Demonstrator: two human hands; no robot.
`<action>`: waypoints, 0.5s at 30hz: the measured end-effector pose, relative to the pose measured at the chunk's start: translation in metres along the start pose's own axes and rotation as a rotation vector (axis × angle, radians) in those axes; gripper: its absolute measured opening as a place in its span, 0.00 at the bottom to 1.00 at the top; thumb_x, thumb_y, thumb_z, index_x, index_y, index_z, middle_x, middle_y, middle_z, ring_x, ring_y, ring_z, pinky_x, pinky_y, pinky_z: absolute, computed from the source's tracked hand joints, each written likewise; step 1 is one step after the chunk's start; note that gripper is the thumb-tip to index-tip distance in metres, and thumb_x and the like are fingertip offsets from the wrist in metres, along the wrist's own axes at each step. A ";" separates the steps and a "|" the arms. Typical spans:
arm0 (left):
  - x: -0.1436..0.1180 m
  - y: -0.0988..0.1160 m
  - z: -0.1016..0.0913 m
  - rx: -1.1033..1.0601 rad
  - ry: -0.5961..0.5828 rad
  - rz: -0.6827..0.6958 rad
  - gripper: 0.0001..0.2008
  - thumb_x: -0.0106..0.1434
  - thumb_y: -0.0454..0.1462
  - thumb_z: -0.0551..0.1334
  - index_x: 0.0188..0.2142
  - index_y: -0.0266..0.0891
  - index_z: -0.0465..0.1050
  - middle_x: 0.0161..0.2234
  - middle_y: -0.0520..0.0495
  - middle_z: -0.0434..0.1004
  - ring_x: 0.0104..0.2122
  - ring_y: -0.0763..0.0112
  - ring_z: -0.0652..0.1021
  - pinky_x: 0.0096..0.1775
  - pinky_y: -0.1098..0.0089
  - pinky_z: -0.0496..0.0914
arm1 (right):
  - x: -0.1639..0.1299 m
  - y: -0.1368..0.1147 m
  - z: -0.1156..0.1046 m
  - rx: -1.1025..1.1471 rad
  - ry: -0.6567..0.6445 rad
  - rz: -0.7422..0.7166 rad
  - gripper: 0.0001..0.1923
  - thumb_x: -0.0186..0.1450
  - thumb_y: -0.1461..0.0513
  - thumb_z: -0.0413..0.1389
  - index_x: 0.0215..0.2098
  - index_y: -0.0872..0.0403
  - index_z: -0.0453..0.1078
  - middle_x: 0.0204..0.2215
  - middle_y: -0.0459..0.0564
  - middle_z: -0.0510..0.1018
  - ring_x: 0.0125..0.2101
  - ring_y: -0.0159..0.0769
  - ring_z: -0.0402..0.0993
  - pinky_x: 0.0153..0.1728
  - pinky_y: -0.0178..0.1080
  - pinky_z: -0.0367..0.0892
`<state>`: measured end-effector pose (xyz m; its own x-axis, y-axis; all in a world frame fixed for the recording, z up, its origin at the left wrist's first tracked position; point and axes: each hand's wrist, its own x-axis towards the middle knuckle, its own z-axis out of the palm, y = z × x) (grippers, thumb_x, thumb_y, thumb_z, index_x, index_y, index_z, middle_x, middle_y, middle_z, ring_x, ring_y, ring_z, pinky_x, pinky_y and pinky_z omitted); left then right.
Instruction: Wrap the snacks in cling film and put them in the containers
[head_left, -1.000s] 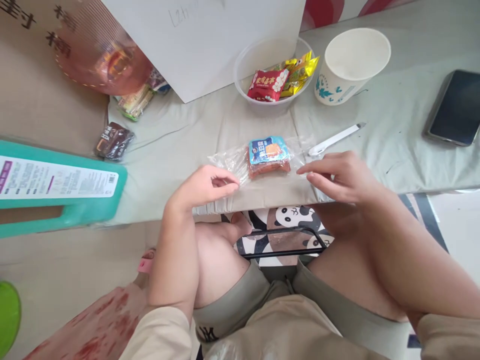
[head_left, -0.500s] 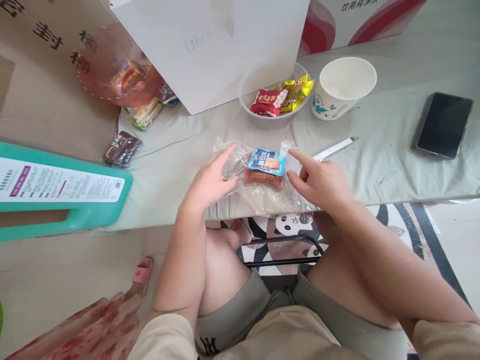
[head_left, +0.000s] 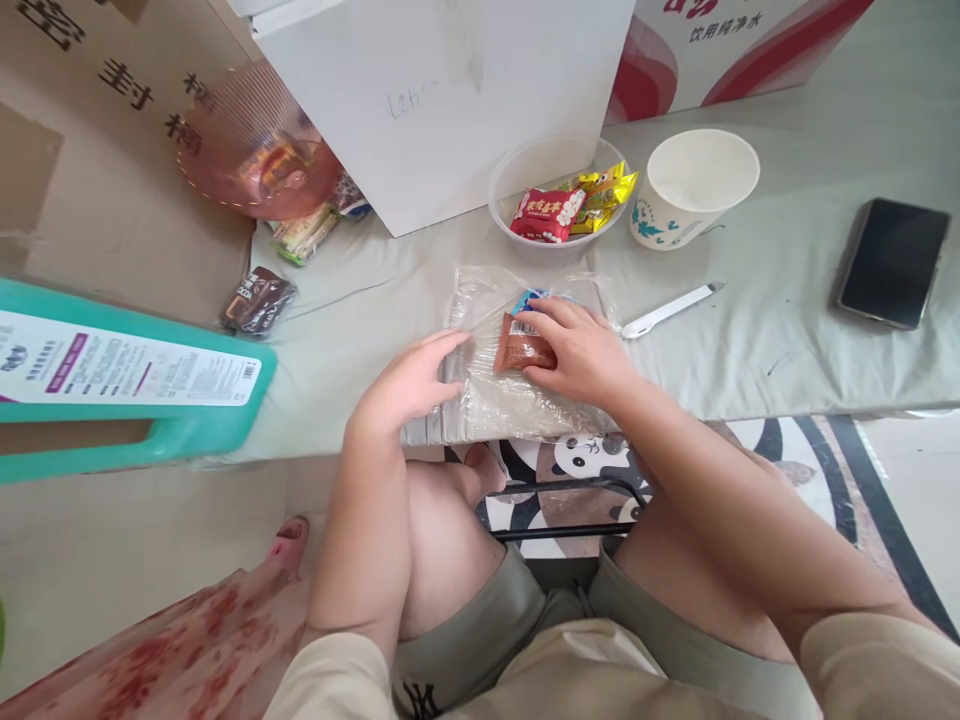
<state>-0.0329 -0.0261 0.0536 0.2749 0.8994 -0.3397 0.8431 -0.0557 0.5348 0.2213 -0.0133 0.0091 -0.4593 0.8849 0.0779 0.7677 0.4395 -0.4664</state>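
Head view: one snack pack in one clear bag at near counter edge. Right hand presses pack, fingers flat. Left hand flat on bag. One spoon beyond right hand; open room right.

We see the right hand now lying on the snack packet, which is turned brown side up, while the left hand presses the clear bag's left edge.
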 end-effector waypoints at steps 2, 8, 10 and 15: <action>0.000 0.008 0.000 0.005 0.165 -0.012 0.28 0.59 0.33 0.65 0.60 0.41 0.76 0.66 0.41 0.73 0.65 0.51 0.73 0.68 0.51 0.65 | 0.000 0.000 -0.002 -0.013 -0.033 0.015 0.33 0.63 0.58 0.60 0.67 0.49 0.67 0.70 0.57 0.66 0.70 0.63 0.60 0.63 0.64 0.65; 0.042 0.052 0.030 -0.611 0.587 0.245 0.13 0.65 0.41 0.62 0.48 0.42 0.78 0.50 0.44 0.83 0.55 0.61 0.80 0.58 0.61 0.73 | 0.004 0.003 -0.004 0.019 -0.014 -0.005 0.32 0.63 0.59 0.59 0.66 0.50 0.69 0.67 0.61 0.70 0.63 0.63 0.70 0.59 0.63 0.68; 0.060 0.056 0.043 -0.825 0.566 0.267 0.14 0.67 0.43 0.60 0.48 0.42 0.76 0.53 0.44 0.82 0.59 0.61 0.78 0.61 0.61 0.71 | 0.005 0.006 -0.008 0.088 -0.007 -0.029 0.30 0.64 0.60 0.58 0.65 0.52 0.70 0.61 0.59 0.76 0.59 0.59 0.74 0.59 0.60 0.70; 0.079 0.035 0.059 -1.042 0.369 0.145 0.20 0.69 0.47 0.53 0.55 0.44 0.70 0.64 0.42 0.75 0.68 0.58 0.71 0.67 0.56 0.65 | 0.011 0.018 -0.024 0.278 -0.065 -0.008 0.30 0.64 0.59 0.57 0.63 0.57 0.71 0.57 0.59 0.81 0.55 0.54 0.79 0.56 0.54 0.73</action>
<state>0.0456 0.0174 -0.0007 0.0392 0.9972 -0.0639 -0.0337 0.0652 0.9973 0.2408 0.0082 0.0224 -0.4993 0.8659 0.0301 0.6162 0.3794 -0.6902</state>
